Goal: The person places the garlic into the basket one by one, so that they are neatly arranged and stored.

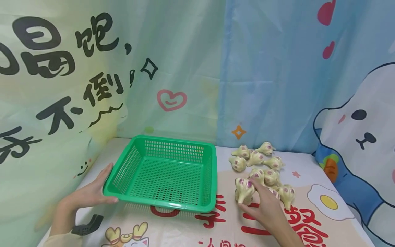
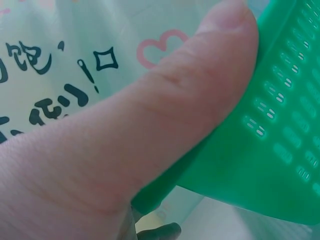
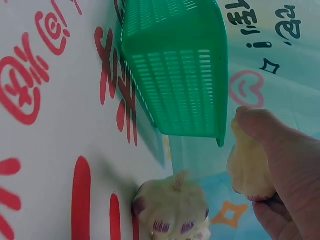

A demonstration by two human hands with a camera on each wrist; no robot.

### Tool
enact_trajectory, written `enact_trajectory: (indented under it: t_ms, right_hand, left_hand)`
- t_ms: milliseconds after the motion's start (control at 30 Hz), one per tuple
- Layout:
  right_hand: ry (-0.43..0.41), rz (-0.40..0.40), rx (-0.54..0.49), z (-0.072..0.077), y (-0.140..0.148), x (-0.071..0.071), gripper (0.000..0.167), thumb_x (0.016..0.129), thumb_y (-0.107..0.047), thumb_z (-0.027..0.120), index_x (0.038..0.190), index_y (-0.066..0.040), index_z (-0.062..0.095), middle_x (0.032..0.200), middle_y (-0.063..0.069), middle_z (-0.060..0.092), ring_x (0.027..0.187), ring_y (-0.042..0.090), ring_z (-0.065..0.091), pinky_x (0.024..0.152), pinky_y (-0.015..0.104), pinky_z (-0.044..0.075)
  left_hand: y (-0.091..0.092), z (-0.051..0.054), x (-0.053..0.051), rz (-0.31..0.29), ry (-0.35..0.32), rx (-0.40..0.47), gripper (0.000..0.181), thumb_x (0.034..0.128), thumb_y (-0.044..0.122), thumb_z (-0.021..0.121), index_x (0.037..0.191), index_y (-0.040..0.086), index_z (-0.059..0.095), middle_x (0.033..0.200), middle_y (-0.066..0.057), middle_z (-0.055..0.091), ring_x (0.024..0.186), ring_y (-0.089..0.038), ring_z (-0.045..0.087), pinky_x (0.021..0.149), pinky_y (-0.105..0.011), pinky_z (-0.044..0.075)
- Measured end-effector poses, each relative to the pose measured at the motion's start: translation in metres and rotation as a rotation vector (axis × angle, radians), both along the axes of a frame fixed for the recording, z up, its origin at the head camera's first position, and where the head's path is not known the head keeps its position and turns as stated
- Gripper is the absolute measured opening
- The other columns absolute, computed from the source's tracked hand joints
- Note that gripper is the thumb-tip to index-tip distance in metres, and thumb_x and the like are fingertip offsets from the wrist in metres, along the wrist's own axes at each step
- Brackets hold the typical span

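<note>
My left hand (image 1: 89, 192) grips the left rim of a green plastic basket (image 1: 211, 178), with the thumb near its front corner. Close up in the left wrist view, a digit of that hand lies across the green rim (image 2: 225, 165). The basket's slotted floor is bare. My right hand (image 1: 265, 206) pinches a garlic bulb (image 1: 243, 187) between thumb and fingers. That bulb (image 3: 250, 170) hangs off the table in the right wrist view, its stem end by the thumb. Another garlic bulb (image 3: 172, 205) lies just below it.
More garlic bulbs (image 1: 271, 176) lie in a loose group on the table, right of the basket. A printed cloth (image 1: 228, 223) covers the table. Behind stands a patterned curtain (image 1: 185, 68). A dark strap-like piece (image 1: 87, 225) is by my left wrist.
</note>
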State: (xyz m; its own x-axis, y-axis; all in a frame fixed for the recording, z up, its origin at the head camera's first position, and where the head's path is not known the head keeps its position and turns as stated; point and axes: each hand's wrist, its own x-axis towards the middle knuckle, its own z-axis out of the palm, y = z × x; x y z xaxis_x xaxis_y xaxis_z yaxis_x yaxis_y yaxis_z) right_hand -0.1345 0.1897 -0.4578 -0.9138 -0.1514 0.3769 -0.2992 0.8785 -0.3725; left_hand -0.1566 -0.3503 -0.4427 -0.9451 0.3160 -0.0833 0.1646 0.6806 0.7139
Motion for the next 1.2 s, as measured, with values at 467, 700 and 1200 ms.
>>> enact_trajectory:
  t_ms: [467, 700, 1200]
  right_hand:
    - [-0.065, 0.051, 0.004, 0.015, -0.017, -0.012, 0.095, 0.067, -0.040, 0.084, 0.143, -0.005, 0.039, 0.139, 0.017, 0.051, 0.113, 0.033, 0.058, 0.086, 0.050, 0.051]
    - [-0.044, 0.095, 0.006, 0.021, -0.025, -0.021, 0.091, 0.068, -0.042, 0.084, 0.140, -0.005, 0.043, 0.136, 0.017, 0.054, 0.118, 0.036, 0.055, 0.090, 0.052, 0.049]
    - [-0.082, 0.215, 0.038, 0.034, -0.049, -0.043, 0.087, 0.072, -0.045, 0.080, 0.142, -0.013, 0.041, 0.142, 0.009, 0.048, 0.125, 0.031, 0.050, 0.094, 0.051, 0.046]
  left_hand:
    - [0.000, 0.001, 0.001, -0.009, 0.023, 0.001, 0.123, 0.0724, 0.029, 0.081, 0.151, 0.004, -0.011, 0.154, -0.031, -0.005, 0.138, -0.056, 0.001, 0.100, -0.074, 0.013]
    - [-0.002, 0.003, 0.003, -0.014, 0.012, 0.010, 0.121, 0.0741, 0.028, 0.079, 0.151, 0.004, -0.012, 0.154, -0.031, -0.005, 0.138, -0.056, 0.002, 0.099, -0.074, 0.014]
    - [0.000, 0.001, 0.001, -0.039, 0.044, 0.007, 0.120, 0.0746, 0.028, 0.079, 0.150, -0.001, -0.010, 0.152, -0.035, -0.003, 0.137, -0.057, 0.006, 0.100, -0.072, 0.016]
